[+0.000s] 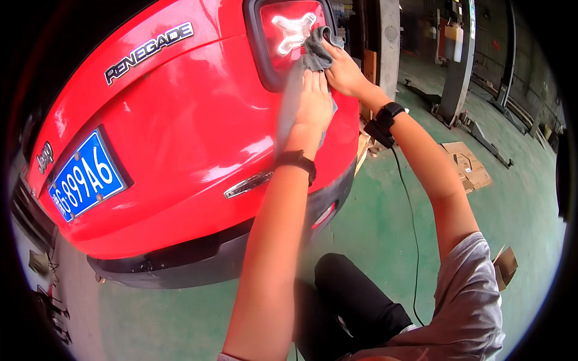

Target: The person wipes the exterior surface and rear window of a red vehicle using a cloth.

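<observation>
A grey cloth [318, 53] lies bunched against the red tail light [289, 27] of a red car [180, 132]. My right hand [345, 71] grips the cloth's right side, its thumb and fingers pressed into the folds. Just below and to the left, my left hand [313, 105] has its fingers straight and close together, holding the cloth at its lower edge. More greyish-blue cloth shows beside the left palm; what lies under that palm is hidden. Dark bands circle both wrists.
Below the hands is the car's dark bumper [180, 265]. From the right wrist a black cable [411, 216] hangs down to the floor. Flattened cardboard [466, 165] lies on the green floor, with a metal lift post [459, 66] behind it. My bent knees [346, 289] are close to the bumper.
</observation>
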Tool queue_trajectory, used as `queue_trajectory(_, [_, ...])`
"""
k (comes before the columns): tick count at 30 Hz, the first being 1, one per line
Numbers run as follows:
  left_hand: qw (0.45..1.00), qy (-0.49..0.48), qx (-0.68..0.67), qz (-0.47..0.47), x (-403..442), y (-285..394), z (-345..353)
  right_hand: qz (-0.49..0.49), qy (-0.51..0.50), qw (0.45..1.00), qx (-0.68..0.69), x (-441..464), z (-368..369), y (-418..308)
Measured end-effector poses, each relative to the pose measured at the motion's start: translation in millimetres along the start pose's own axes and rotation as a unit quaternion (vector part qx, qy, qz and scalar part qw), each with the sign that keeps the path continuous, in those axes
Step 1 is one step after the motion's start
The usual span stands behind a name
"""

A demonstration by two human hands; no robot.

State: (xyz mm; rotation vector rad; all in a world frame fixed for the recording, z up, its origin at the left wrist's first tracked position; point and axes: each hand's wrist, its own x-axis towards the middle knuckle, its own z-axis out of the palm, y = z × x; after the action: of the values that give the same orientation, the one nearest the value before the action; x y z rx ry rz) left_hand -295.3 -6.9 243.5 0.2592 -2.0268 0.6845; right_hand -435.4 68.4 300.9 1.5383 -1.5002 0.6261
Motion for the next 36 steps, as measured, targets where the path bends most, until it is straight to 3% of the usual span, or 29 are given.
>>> queue_trajectory(5, [0.999,-0.018,0.001,0.036,-28,13,-2,0.094,-0.01,0.976,0.197,-35,-11,-32])
queue_trajectory(10, [0.985,-0.066,0.117,0.111,-60,24,-11,0.036,0.017,0.992,0.118,-65,3,-38])
queue_trajectory(12, [0.988,-0.064,0.085,0.111,-74,25,-10,0.024,0.015,0.992,0.124,-73,-2,-45])
queue_trajectory(13, [0.987,-0.071,0.074,0.12,-80,24,-7,0.089,-0.061,0.981,0.163,-78,-11,-54])
queue_trajectory(17, [0.983,-0.035,-0.012,0.178,-102,7,2,0.053,-0.08,0.987,0.133,-99,-13,-60])
queue_trajectory(20, [0.975,-0.073,0.027,0.207,-100,-7,-43,0.029,-0.061,0.993,0.096,-93,-15,-74])
queue_trajectory(22, [0.975,-0.098,0.013,0.197,-107,-19,-58,-0.013,-0.007,0.999,0.043,-82,-12,-92])
queue_trajectory(26, [0.986,-0.09,-0.049,0.133,-134,-57,-94,0.058,-0.059,0.977,0.196,-51,-12,-145])
queue_trajectory(27, [0.983,-0.132,-0.063,0.107,-156,-83,-114,-0.002,0.008,0.994,0.109,-50,3,-167])
queue_trajectory(30, [0.986,-0.127,-0.058,0.093,-188,-108,-145,-0.047,0.028,0.986,0.158,-38,4,-205])
queue_trajectory(34, [0.979,-0.185,-0.043,0.072,-197,-127,-180,-0.034,0.047,0.992,0.11,-18,6,-232])
queue_trajectory(36, [0.983,-0.179,-0.025,0.012,-195,-136,-199,-0.02,0.064,0.992,0.106,-4,3,-239])
